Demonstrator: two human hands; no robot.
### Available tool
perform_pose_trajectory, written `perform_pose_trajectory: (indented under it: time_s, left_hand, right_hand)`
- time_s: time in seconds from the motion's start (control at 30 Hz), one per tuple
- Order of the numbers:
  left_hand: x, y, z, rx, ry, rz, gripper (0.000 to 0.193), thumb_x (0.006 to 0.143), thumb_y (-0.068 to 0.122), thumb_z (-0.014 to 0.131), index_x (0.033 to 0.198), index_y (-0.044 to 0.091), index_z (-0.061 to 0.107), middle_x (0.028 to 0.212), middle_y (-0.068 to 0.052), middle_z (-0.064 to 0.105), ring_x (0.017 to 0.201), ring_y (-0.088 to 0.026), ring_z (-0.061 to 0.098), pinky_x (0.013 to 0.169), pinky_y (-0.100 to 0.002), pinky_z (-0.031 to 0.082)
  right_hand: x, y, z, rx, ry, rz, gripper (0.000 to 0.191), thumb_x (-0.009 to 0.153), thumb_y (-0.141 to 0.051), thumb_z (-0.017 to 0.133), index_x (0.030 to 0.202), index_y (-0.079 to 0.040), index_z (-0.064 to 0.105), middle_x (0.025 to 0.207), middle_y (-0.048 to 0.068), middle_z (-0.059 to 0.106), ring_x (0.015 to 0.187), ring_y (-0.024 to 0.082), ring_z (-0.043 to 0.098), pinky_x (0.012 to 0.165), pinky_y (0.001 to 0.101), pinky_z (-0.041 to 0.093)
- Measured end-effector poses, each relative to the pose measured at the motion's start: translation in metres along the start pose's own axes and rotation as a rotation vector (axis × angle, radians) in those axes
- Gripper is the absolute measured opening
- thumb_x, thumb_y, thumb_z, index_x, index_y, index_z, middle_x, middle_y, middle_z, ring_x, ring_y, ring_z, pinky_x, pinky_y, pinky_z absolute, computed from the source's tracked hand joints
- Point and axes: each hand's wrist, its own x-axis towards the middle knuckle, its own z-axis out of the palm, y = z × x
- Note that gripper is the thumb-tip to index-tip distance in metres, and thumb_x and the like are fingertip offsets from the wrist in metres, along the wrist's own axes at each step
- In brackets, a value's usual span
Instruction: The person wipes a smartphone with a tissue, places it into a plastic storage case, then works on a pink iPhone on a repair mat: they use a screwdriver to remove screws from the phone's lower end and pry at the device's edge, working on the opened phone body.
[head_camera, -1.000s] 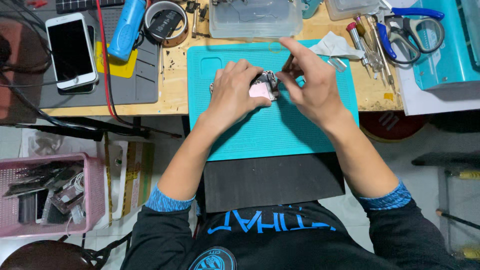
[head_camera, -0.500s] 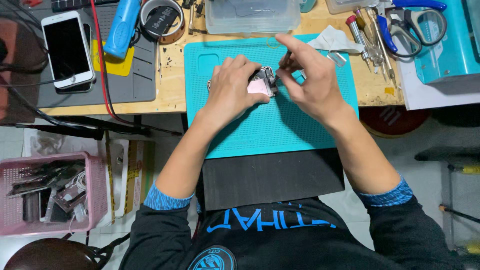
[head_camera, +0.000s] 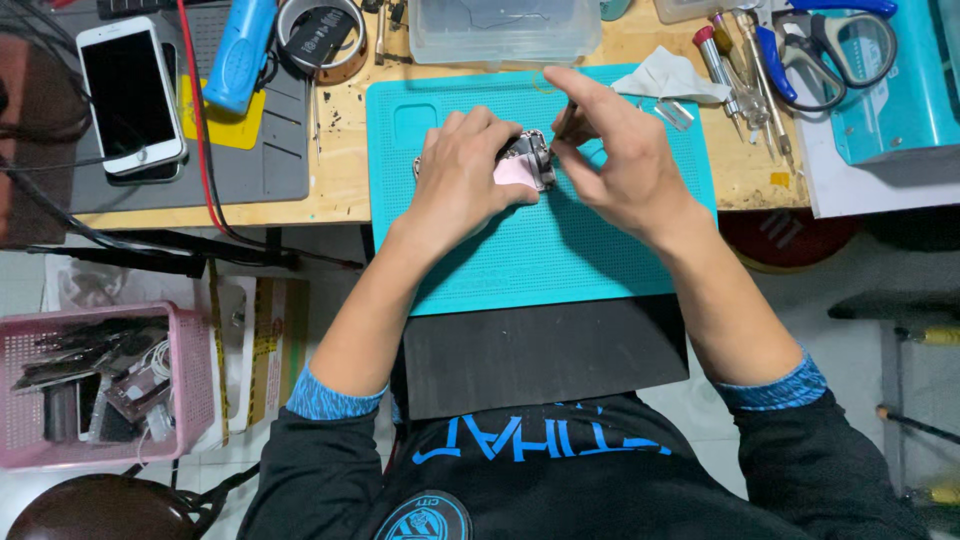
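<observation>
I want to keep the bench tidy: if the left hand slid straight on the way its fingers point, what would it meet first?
The left hand points up and right across the teal mat. It already touches the small pink device; beyond that, probably the right hand, though depth is unclear.

The person wears a black top with its sleeves pushed up past the elbows, each ending in a band of mottled bright blue at the cuff. Across the chest runs light blue lettering (seen upside down from here), and below it sits a round blue and white crest. Both the left hand (head_camera: 462, 178) and the right hand (head_camera: 622, 165) are bare, with no gloves, rings or watch.
</observation>
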Motion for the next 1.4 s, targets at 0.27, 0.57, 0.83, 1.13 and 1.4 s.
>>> perform_pose_trajectory:
  time_s: [0.27,0.57,0.83,1.13,1.4]
  left_hand:
    - [-0.0002,0.0001,-0.0008,-0.011,-0.003,-0.007,0.067,0.061,0.036,0.095,0.117,0.007,0.071,0.106,-0.008,0.063,0.103,-0.032,0.057,0.086,-0.046,0.042]
    - [-0.0001,0.0007,-0.0001,-0.002,0.001,-0.011,0.067,0.061,0.037,0.095,0.117,0.007,0.072,0.105,-0.009,0.063,0.103,-0.032,0.058,0.085,-0.047,0.042]
    - [0.0003,0.0013,-0.0011,-0.004,-0.015,-0.022,0.069,0.06,0.037,0.095,0.117,0.006,0.072,0.105,-0.009,0.063,0.103,-0.032,0.057,0.086,-0.047,0.042]
    - [-0.0003,-0.0001,-0.0002,-0.006,0.0,-0.004,0.068,0.061,0.036,0.096,0.117,0.006,0.071,0.105,-0.009,0.063,0.103,-0.032,0.057,0.088,-0.047,0.042]
    - [-0.0016,0.0034,-0.0011,-0.013,0.008,-0.029,0.066,0.061,0.034,0.095,0.117,0.006,0.071,0.106,-0.009,0.064,0.103,-0.033,0.058,0.086,-0.047,0.043]
  right_hand:
    - [-0.0011,0.0009,0.0014,0.026,-0.006,0.027,0.067,0.096,0.005,0.076,0.153,-0.005,0.044,0.104,0.011,0.068,0.094,0.019,0.073,0.089,0.0321,0.062]
    - [-0.0026,0.0041,0.0027,0.044,-0.002,0.047,0.07,0.096,0.006,0.076,0.155,-0.007,0.041,0.103,0.011,0.067,0.092,0.02,0.072,0.085,0.0315,0.061]
    - [-0.0026,0.005,0.0018,0.022,0.01,0.061,0.073,0.095,0.003,0.082,0.156,-0.008,0.043,0.099,0.011,0.066,0.087,0.019,0.071,0.082,0.03,0.06]
    - [-0.0029,0.0057,0.001,0.048,-0.016,0.11,0.072,0.097,0.005,0.076,0.159,-0.009,0.042,0.096,0.009,0.066,0.09,0.018,0.073,0.083,0.0304,0.06]
    - [-0.006,0.0066,0.0033,0.137,-0.033,0.111,0.073,0.097,0.007,0.073,0.158,-0.01,0.035,0.098,0.011,0.068,0.096,0.02,0.075,0.088,0.0321,0.063]
